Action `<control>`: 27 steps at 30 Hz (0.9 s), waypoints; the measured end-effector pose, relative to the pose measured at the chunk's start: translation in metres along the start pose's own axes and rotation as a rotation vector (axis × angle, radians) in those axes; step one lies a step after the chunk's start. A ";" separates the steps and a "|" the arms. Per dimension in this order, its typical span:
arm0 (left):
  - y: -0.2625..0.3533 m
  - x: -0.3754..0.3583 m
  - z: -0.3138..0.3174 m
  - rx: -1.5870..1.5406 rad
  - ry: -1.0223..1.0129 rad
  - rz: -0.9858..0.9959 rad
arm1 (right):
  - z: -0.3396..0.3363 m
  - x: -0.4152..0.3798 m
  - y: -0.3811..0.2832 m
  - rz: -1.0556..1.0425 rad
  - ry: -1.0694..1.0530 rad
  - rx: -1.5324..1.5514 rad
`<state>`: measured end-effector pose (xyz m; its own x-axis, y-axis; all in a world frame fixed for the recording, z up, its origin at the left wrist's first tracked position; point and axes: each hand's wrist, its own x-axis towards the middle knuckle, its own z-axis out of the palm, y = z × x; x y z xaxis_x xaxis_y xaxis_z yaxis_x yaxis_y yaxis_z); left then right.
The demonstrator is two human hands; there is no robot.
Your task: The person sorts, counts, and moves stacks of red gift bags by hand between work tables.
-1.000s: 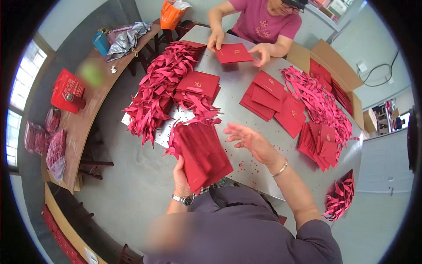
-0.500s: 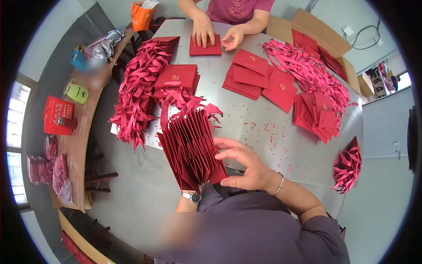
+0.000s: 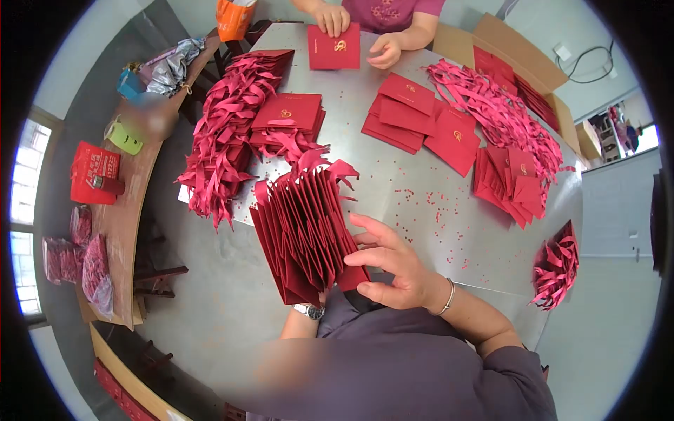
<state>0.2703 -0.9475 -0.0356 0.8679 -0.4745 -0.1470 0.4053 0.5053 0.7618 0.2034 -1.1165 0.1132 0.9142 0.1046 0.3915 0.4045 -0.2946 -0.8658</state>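
Note:
A thick bundle of red folded bags point(image 3: 302, 235) with pink ribbons stands fanned at the table's near edge. Below it the watch on my left wrist shows, while my left hand is hidden behind the bundle. My right hand point(image 3: 393, 263) is at the bundle's right side, fingers spread, with thumb and fingertips touching the rightmost red bag. Just behind the bundle lies a stack of red bags with gold print point(image 3: 288, 112), beside a long pile of pink-ribboned bags point(image 3: 228, 133).
Across the metal table point(image 3: 365, 175), a co-worker's hand holds a red bag point(image 3: 334, 48). More red bags point(image 3: 400, 112), ribbon piles point(image 3: 498, 105) and a cardboard box point(image 3: 516, 49) are at the right. A wooden bench point(image 3: 133, 231) with bags runs along the left.
The co-worker has lifted a red bag upright from the table. The view has shifted slightly. My right hand stays at the bundle's side, its fingers a little lower.

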 end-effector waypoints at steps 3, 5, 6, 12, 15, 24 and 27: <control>0.011 -0.002 0.013 -0.266 0.007 -0.107 | 0.003 -0.002 0.002 -0.015 0.049 -0.029; 0.020 0.000 0.021 -0.199 0.016 -0.098 | 0.006 0.000 -0.006 0.007 0.063 -0.047; 0.027 -0.006 0.026 -0.357 0.145 -0.189 | 0.007 0.000 -0.010 0.033 0.084 -0.069; 0.028 -0.010 0.026 -0.184 0.072 -0.151 | 0.011 0.000 -0.022 0.195 0.134 -0.271; 0.022 -0.007 0.016 -0.520 0.075 -0.190 | 0.016 0.005 -0.031 0.205 0.205 -0.326; 0.019 -0.009 0.014 -0.507 0.187 -0.293 | 0.017 0.009 -0.027 -0.105 0.032 -0.423; 0.020 -0.007 0.015 -0.531 0.196 -0.311 | 0.018 0.011 -0.028 -0.082 0.008 -0.439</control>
<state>0.2676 -0.9449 -0.0103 0.7027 -0.5412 -0.4618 0.6900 0.6768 0.2566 0.2020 -1.0903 0.1364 0.8787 0.1374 0.4572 0.4251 -0.6609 -0.6184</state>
